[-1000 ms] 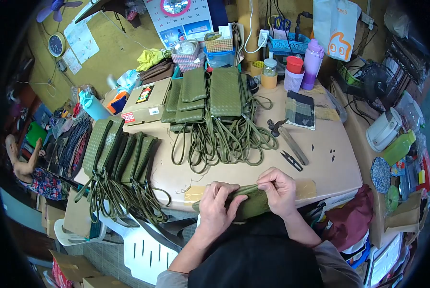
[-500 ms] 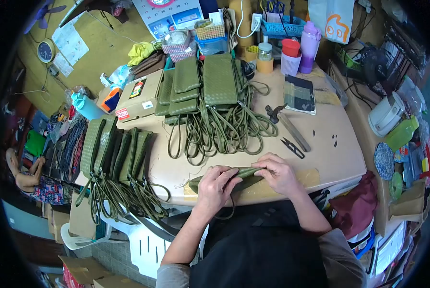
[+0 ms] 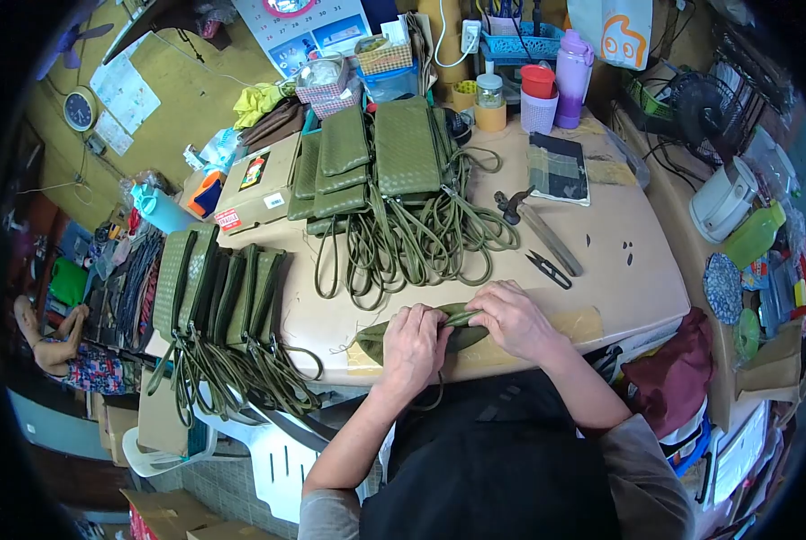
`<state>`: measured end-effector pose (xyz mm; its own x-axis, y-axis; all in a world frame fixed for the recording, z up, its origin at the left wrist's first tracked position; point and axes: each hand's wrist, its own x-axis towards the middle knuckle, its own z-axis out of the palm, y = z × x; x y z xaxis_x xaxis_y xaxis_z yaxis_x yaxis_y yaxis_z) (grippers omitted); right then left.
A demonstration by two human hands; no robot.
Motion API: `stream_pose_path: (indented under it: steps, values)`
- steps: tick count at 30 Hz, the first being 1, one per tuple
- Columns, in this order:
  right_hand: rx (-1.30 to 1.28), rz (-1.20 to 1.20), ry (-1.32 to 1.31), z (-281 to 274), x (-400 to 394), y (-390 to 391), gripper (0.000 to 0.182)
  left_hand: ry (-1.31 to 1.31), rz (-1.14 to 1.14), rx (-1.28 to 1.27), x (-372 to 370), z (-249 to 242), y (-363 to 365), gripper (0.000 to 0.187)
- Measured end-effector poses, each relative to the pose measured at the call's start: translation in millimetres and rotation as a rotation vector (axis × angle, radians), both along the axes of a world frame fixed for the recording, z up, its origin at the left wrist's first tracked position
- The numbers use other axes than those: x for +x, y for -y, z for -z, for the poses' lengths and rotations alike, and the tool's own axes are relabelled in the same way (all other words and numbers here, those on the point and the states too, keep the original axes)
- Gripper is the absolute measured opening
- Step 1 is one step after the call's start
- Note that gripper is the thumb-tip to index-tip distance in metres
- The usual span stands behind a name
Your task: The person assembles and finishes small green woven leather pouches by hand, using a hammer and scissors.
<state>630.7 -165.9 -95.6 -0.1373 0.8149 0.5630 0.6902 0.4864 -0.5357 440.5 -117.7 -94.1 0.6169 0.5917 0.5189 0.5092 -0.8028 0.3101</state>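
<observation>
At the table's front edge, a dark green pouch (image 3: 466,339) lies between my hands, its upper edge bunched up. My left hand (image 3: 412,344) is closed on the left part of that edge, fingers over the top and thumb at its side. Pinching the right end of the same edge is my right hand (image 3: 511,321). A loop of cord hangs below the pouch, partly hidden by my left hand. Beyond lie stacked green woven-pattern pouches (image 3: 407,148) with a tangle of green straps (image 3: 403,238). More green pouches (image 3: 187,279) stand in a row to the left.
A hammer (image 3: 547,234) and thread snips (image 3: 549,270) lie right of the straps. Further back are a dark notebook (image 3: 558,169), a cardboard box (image 3: 259,189), cups and a purple bottle (image 3: 574,79). Another person (image 3: 70,346) sits at far left.
My left hand has turned slightly, with its fingers now more over the pouch's edge. My right hand has shifted a little left and up. The whole view has tilted slightly.
</observation>
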Motion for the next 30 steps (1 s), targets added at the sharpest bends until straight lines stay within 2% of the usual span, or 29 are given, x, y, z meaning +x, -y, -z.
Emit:
stream_pose_path:
  steps: [4,6,10,12,13,14,16,17,19,20,21,22,24,25,26,28,29,30]
  values:
    - [-0.049,0.014,-0.016,-9,1,-2,0.016,0.006,0.021,-0.014,1,-9,-5,0.025]
    - [-0.111,-0.005,-0.088,-20,0,0,0.016,0.029,0.023,-0.111,0,-23,-2,0.024]
    - [-0.168,0.015,-0.065,-46,-5,12,0.013,0.006,0.068,-0.195,-3,-52,6,0.018]
    - [-0.176,-0.052,-0.025,-54,-10,20,0.011,0.003,0.16,-0.26,-4,-67,12,0.016]
    - [-0.328,-0.085,-0.09,-68,-8,26,0.008,0.018,0.16,-0.355,-6,-75,17,0.012]
    - [-0.332,-0.087,-0.09,-65,-7,25,0.008,-0.101,0.143,-0.443,-8,-85,16,0.012]
    - [-0.581,-0.172,-0.424,-51,-5,20,0.008,-0.034,0.055,-0.261,-3,-87,16,0.011]
    - [-0.632,-0.116,-0.519,-42,-3,15,0.011,-0.033,0.052,-0.264,-3,-90,19,0.011]
    - [-0.624,-0.061,-0.619,-3,11,0,0.012,0.208,0.007,0.049,-3,-97,24,0.012]
    - [-0.613,-0.002,-0.725,13,16,-7,0.013,0.21,0.013,0.053,-7,-93,28,0.012]
    - [-0.573,-0.047,-0.837,19,15,-8,0.013,0.076,0.183,-0.537,-17,-83,40,0.014]
    - [-0.575,-0.047,-0.836,21,12,-5,0.013,-0.071,0.345,-1.123,-25,-71,50,0.016]
    - [-0.531,-0.003,-0.868,18,-3,1,0.011,0.323,0.175,-1.131,-20,-14,54,0.021]
    - [-0.491,0.029,-0.835,19,-8,4,0.012,0.398,0.024,-1.271,-23,1,49,0.021]
    - [-0.491,0.027,-0.838,16,-13,6,0.012,0.587,0.019,-1.36,-26,11,47,0.021]
    - [-0.395,0.06,-0.77,9,-21,11,0.013,0.832,-0.024,-1.352,-28,25,50,0.018]
    - [-0.36,0.077,-0.758,14,-23,11,0.013,0.831,-0.029,-1.355,-25,27,52,0.018]
    - [-0.363,0.075,-0.76,16,-26,12,0.013,1.046,-0.056,-1.383,-20,28,53,0.016]
